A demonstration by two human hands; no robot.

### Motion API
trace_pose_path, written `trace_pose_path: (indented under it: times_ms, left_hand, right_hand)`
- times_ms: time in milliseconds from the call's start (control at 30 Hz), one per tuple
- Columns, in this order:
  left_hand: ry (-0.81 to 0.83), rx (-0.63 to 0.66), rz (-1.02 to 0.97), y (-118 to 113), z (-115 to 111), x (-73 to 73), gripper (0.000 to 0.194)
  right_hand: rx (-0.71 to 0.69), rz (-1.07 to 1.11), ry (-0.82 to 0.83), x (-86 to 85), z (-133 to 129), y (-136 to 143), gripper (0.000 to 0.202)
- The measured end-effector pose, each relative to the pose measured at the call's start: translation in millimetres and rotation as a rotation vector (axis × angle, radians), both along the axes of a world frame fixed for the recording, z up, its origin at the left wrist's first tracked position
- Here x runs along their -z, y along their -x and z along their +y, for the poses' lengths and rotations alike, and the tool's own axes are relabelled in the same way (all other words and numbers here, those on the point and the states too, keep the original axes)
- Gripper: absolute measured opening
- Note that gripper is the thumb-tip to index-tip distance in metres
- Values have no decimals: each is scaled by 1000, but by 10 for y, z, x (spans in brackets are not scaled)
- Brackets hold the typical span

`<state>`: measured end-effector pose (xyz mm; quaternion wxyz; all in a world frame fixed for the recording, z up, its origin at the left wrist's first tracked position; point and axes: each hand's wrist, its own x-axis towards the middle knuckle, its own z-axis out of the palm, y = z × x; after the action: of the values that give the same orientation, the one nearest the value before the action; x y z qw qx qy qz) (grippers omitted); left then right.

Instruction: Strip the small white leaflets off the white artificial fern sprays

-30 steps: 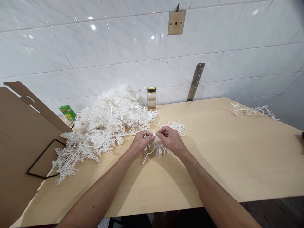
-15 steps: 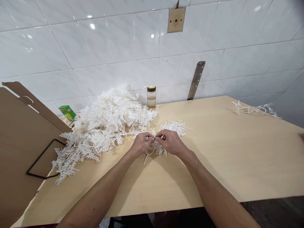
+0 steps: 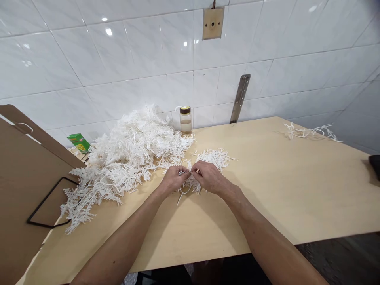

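My left hand (image 3: 175,177) and my right hand (image 3: 207,176) meet fingertip to fingertip over the table. Both are closed in a pinch on a white plastic sprig (image 3: 184,190), whose thin stem curves down below the left fingers. The exact spot they grip is hidden by the fingers. Beneath and just behind the hands lies a small heap of short white pieces (image 3: 215,158). To the left, close to my left hand, rises a large pile of white branching plastic sprigs (image 3: 133,146).
A lidded jar (image 3: 185,120) of cloudy liquid stands by the tiled wall. At left are a green carton (image 3: 79,143), a cardboard box (image 3: 26,178) and a black wire frame (image 3: 44,209). Bare white stems (image 3: 311,132) lie at the far right of the wooden table (image 3: 285,190).
The view has shifted slightly, so the whole scene sits a little further left. The hands keep their pinch at nearly the same spot, with small finger movements. A dark object shows at the right edge.
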<state>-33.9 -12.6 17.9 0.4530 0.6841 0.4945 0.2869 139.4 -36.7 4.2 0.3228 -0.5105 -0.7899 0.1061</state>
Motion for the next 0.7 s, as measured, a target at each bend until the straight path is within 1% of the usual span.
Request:
trace_pose_path:
  times_ms: [100,233,367,433,533,600,700]
  left_hand:
    - [-32,3,15,-10,9,12,23]
    - [-94,-17,99,-23,24,56,20]
    - [-144,24,126,-28,26,80,17]
    - [-130,28,99,-29,26,82,16]
    - [-84,26,39,-25,32,85,16]
    - [-98,5,6,-20,40,89,17]
    - [-133,-27,-50,-13,48,94,21]
  right_hand:
    - [52,-47,15,-17,-24,24,11]
    - [107,-148,34,-8,-40,86,10]
    - [134,-205,55,42,-13,150,11]
    - [176,-159,65,68,18,162,11]
    - [307,-26,51,89,72,114,8]
    - [400,91,62,90,105,33,6]
    - [451,253,61,89,142,-121,7]
